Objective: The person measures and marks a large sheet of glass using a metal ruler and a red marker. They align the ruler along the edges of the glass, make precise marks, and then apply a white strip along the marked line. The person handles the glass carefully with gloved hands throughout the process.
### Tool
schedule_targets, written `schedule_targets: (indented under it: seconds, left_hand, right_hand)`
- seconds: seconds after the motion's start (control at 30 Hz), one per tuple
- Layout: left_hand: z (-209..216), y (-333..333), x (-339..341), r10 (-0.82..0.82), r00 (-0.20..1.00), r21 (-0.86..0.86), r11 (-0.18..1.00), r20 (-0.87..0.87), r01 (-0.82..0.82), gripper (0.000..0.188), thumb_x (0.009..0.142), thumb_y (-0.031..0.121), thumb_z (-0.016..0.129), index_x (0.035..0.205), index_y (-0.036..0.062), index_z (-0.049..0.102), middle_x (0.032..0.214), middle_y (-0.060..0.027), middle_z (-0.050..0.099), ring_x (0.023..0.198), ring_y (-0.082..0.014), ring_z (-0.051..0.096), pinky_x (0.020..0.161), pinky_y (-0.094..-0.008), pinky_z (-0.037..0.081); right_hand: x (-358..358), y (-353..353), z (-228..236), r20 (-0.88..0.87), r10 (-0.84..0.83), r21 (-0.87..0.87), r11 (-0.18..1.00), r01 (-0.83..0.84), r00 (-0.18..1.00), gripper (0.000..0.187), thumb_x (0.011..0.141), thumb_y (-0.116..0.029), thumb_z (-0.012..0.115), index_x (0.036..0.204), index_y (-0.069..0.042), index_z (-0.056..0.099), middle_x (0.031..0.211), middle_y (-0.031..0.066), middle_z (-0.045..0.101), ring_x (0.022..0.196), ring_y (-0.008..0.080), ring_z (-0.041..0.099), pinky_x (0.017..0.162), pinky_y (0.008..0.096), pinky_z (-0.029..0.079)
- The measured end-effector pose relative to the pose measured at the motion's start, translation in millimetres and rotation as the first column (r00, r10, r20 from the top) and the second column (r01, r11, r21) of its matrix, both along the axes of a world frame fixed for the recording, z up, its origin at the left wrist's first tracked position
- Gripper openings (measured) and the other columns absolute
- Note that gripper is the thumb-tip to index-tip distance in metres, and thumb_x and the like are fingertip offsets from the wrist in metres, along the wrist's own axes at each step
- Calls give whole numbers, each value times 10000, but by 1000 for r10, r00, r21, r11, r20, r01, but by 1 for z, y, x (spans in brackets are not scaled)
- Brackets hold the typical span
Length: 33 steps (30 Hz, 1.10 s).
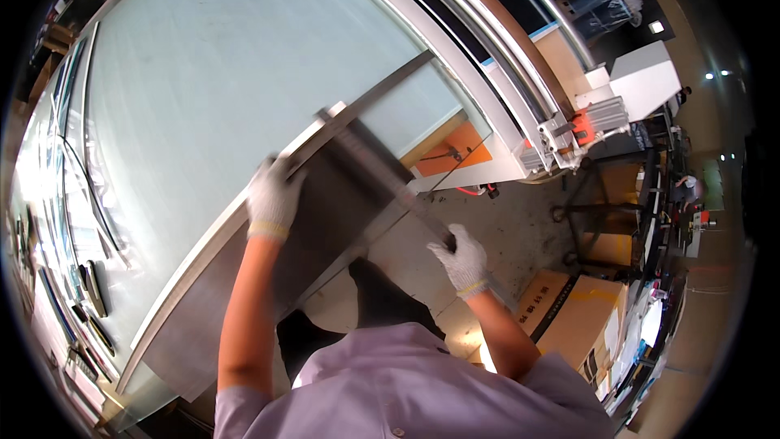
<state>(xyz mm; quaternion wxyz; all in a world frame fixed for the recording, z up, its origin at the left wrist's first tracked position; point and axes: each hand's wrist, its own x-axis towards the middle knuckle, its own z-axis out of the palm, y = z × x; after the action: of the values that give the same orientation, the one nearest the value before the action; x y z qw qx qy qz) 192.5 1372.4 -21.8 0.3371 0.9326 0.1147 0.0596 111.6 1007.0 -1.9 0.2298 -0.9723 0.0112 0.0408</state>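
Observation:
My left hand (274,200), in a white knit glove, has its fingers curled over the pale edge of a dark grey panel (325,195) that runs along the front of the table. My right hand (463,262), gloved alike, is closed around the near end of a long, narrow metal ruler (382,167). Motion blurs the ruler; it slants away to the panel's far corner. A flat grey metal bar (390,81) extends from that corner across the tabletop. Whether the ruler and bar are joined, I cannot tell.
A large pale glass-like tabletop (219,57) spreads ahead. Rails and a clamp-like mechanism (597,119) line its right side, near an orange patch (455,150). Black strips (93,289) lie at left. On the floor at right stands a cardboard box (569,317).

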Motion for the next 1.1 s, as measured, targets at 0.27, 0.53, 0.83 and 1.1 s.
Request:
schedule_targets:
  seconds: [0.27,0.53,0.83,1.1]
  left_hand:
    - [-18,-121,214,-25,913,462,857,-407,229,515,830,423,804,1160,46,686,1187,-151,686,1146,-338,657,968,-447,537]
    - [-26,-110,249,-234,797,167,909,-557,383,459,776,340,776,1072,-6,720,1016,-198,742,1009,-349,711,904,-422,556]
    - [-36,-8,285,-386,876,-110,923,-288,370,349,882,237,717,1154,19,743,1067,-135,770,976,-226,721,942,-350,547]
    - [-45,7,281,-359,912,-69,933,-198,353,312,938,243,680,1164,34,733,1037,-107,761,931,-202,710,925,-334,544]
  right_hand:
    - [26,-90,-23,-76,-168,181,967,180,983,442,904,-157,733,1287,25,613,997,190,694,882,323,687,818,415,549]
    - [19,-102,-70,-23,-68,233,970,71,997,481,885,-68,740,1341,-14,597,1188,200,679,1026,364,691,900,418,559]
    - [39,-70,-45,-147,12,227,974,22,989,535,834,51,691,1359,-26,621,1027,190,660,926,345,691,799,389,562]
    - [57,-59,-55,-229,24,228,973,30,973,536,792,13,711,1320,28,623,1014,199,641,852,339,628,787,410,536]
